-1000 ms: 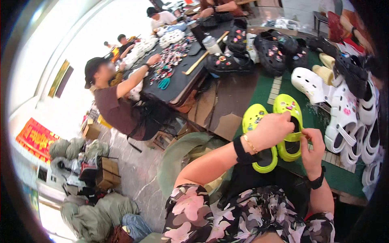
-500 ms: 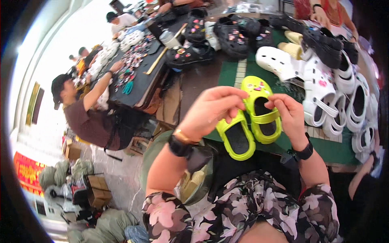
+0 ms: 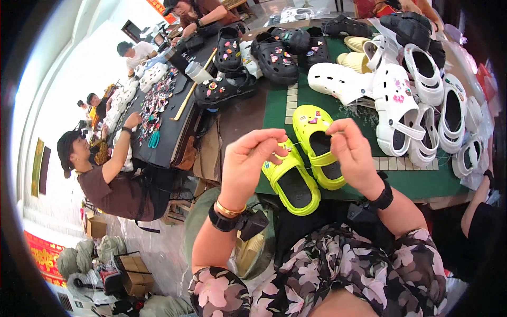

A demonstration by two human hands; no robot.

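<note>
Over lime clogs (image 3: pixel 296 190) — pinched fingertips (image 3: pixel 338 139)

Hands (image 3: pixel 245 161) over lime clogs (image 3: pixel 321 160), green mat (image 3: pixel 279 108); white clogs (image 3: pixel 397 101) right, black clogs (image 3: pixel 275 59) beyond

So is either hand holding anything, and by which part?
Can't tell: the left hand and right hand seem pinched near the lime-yellow strapped clogs, with anything gripped too fine to make out.

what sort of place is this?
Likely a small footwear workshop: lime-green clogs, white clogs and black clogs crowd a green-topped surface, small colourful pieces are strewn over a dark table, and several people line it.
</note>
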